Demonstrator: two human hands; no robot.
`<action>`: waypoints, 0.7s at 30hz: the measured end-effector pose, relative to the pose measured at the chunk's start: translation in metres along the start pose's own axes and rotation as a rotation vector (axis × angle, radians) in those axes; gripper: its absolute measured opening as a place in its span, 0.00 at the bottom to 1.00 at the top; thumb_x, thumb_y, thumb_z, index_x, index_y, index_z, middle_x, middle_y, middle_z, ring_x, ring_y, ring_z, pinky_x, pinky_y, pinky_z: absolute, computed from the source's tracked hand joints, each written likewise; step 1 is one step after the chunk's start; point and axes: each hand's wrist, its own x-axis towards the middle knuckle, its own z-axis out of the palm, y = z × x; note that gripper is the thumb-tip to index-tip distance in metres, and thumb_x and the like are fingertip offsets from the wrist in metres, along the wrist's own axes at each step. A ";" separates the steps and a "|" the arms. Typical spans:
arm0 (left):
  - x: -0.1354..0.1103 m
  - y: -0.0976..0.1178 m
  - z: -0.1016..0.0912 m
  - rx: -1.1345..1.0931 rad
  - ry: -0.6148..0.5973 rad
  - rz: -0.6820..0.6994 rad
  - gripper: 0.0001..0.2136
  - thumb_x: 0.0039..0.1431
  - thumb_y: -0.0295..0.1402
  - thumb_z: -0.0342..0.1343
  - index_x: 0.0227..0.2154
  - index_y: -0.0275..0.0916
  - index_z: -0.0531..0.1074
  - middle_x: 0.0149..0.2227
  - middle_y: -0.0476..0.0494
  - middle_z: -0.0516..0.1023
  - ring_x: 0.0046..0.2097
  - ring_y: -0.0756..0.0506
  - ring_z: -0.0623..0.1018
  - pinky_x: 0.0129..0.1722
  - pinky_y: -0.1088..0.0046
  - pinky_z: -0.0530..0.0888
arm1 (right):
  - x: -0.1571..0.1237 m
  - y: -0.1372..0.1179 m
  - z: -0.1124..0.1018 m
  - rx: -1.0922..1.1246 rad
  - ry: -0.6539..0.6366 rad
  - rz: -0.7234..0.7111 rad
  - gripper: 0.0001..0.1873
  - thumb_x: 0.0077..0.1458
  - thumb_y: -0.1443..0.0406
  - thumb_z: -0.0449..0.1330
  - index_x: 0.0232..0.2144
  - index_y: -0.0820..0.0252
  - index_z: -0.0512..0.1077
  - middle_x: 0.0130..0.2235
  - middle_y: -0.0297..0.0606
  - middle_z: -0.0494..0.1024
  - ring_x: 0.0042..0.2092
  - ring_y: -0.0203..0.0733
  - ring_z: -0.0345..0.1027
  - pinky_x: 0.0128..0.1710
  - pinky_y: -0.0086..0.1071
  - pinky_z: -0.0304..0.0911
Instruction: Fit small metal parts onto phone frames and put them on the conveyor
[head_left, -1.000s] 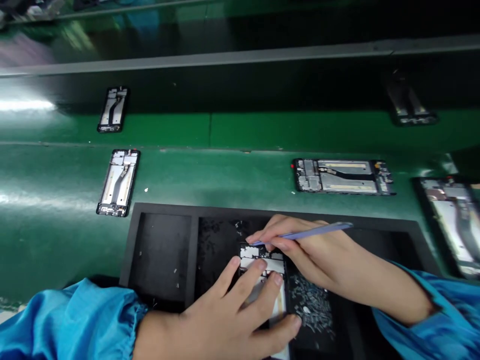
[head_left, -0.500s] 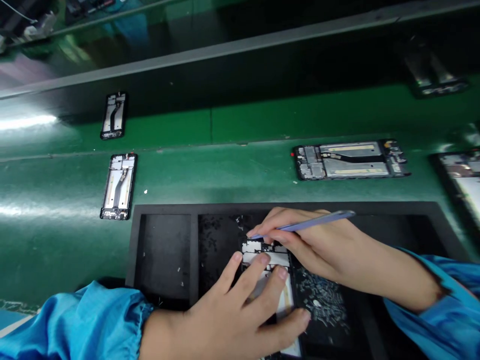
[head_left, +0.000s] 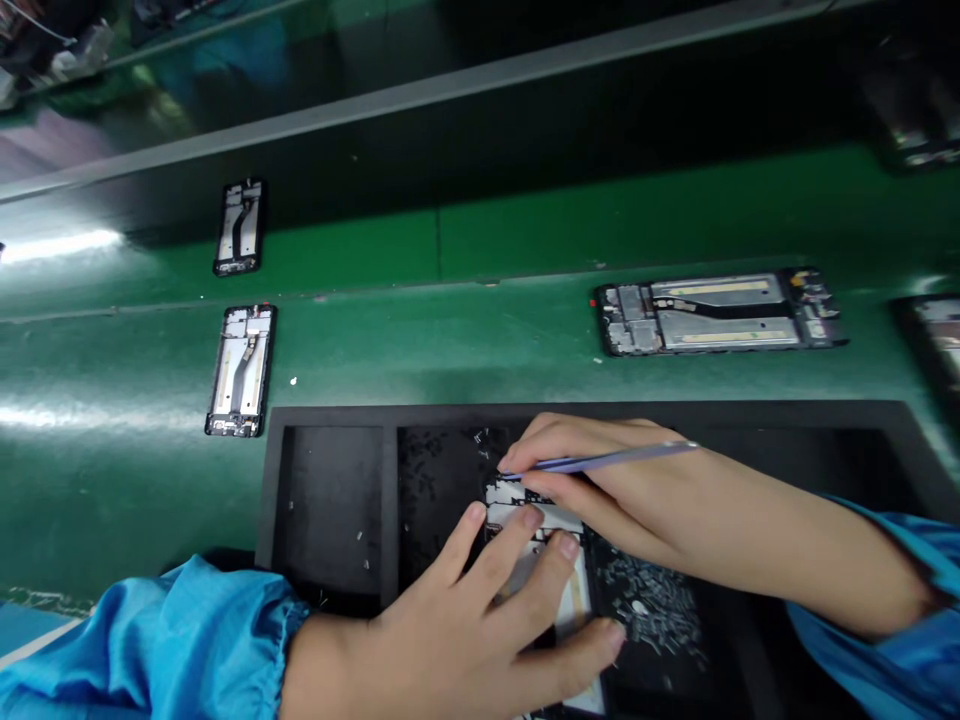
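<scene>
Under my hands, in the black tray [head_left: 330, 417], lies an opened phone frame [head_left: 568, 517] with white and silver plates. My left hand [head_left: 457, 625] is open, its spread fingers resting on the phone and steadying it against the tray. My right hand [head_left: 622, 480] is closed around slim purple tweezers [head_left: 600, 460], held at a low slant. Their tips point at the phone's top left corner and are partly covered by my fingers. To the phone's right lies a heap of small clear and silvery pieces [head_left: 660, 605]; a few similar bits [head_left: 481, 437] sit above its corner.
On the green conveyor belt [head_left: 420, 340] lie several phone frames: one nearby on the left [head_left: 241, 370], a smaller-looking one behind it [head_left: 240, 227], a sideways one [head_left: 720, 312], and one cut off at the right edge [head_left: 937, 340]. A grey rail [head_left: 450, 92] runs behind.
The belt phones on the right appear slightly farther right as the view shifts. My right hand has tilted the tweezers a little flatter. The left hand stays on the phone.
</scene>
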 end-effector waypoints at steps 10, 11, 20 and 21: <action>-0.002 0.001 0.003 0.021 -0.030 0.006 0.64 0.41 0.70 0.65 0.74 0.41 0.47 0.72 0.25 0.53 0.70 0.17 0.54 0.64 0.36 0.59 | -0.008 0.002 0.004 -0.042 0.045 0.030 0.16 0.73 0.65 0.47 0.45 0.62 0.75 0.43 0.44 0.83 0.44 0.47 0.80 0.39 0.36 0.77; -0.002 0.002 0.003 0.022 -0.027 0.004 0.64 0.40 0.70 0.66 0.74 0.41 0.47 0.72 0.25 0.53 0.70 0.17 0.54 0.64 0.36 0.58 | -0.009 0.003 0.006 -0.052 0.041 0.020 0.16 0.72 0.66 0.47 0.45 0.62 0.75 0.43 0.44 0.83 0.44 0.47 0.80 0.39 0.36 0.77; -0.002 0.001 0.003 0.002 -0.032 -0.001 0.63 0.42 0.69 0.65 0.74 0.41 0.46 0.72 0.24 0.53 0.70 0.17 0.55 0.64 0.35 0.57 | -0.011 -0.001 0.013 -0.103 0.079 0.006 0.19 0.74 0.66 0.44 0.42 0.62 0.76 0.43 0.44 0.83 0.41 0.46 0.81 0.35 0.37 0.77; -0.002 0.001 0.002 -0.003 -0.029 -0.001 0.61 0.44 0.69 0.64 0.74 0.41 0.47 0.72 0.24 0.54 0.69 0.17 0.55 0.64 0.35 0.56 | -0.009 -0.003 0.011 -0.075 0.061 0.006 0.21 0.75 0.65 0.43 0.42 0.62 0.76 0.42 0.44 0.83 0.40 0.45 0.81 0.35 0.36 0.77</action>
